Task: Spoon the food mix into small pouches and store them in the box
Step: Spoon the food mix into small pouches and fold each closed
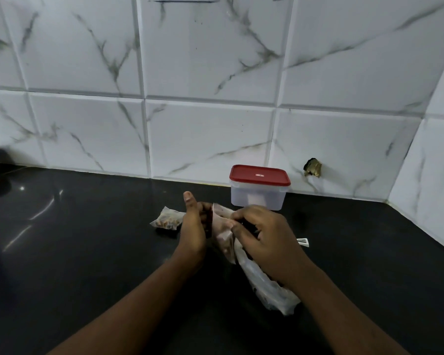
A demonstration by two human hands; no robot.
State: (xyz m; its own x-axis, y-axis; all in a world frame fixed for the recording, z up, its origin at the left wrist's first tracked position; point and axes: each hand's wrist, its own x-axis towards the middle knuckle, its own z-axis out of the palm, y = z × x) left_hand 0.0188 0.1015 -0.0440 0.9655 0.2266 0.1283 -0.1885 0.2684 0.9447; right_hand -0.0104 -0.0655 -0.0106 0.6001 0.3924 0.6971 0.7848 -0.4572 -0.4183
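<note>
You held the small pouch (222, 221) upright between both hands, just above the desk (87, 239). Your left hand (194, 226) had its fingers curled round the pouch's left edge with the thumb standing free, while your right hand (264, 237) pinched the top edge from the other side. Both grips were closed on that one pouch. I judge you were pressing or folding its mouth closed, since holding it upright would stop the mix from spilling. A dark reddish strip showed beside your left fingers; I could not tell what it was.

A filled pouch (167, 220) lay flat on the desk just left of your left hand, probably set aside for storing. The large bag (267, 285) lay on the desk under your right wrist and forearm, close by for the next scoop. The box (258, 196) stood behind your hands against the tiled wall (215, 139), its red lid (259, 174) on, so no pouch could go in until you opened it. A white scrap (303, 242) lay to the right of your right hand.
</note>
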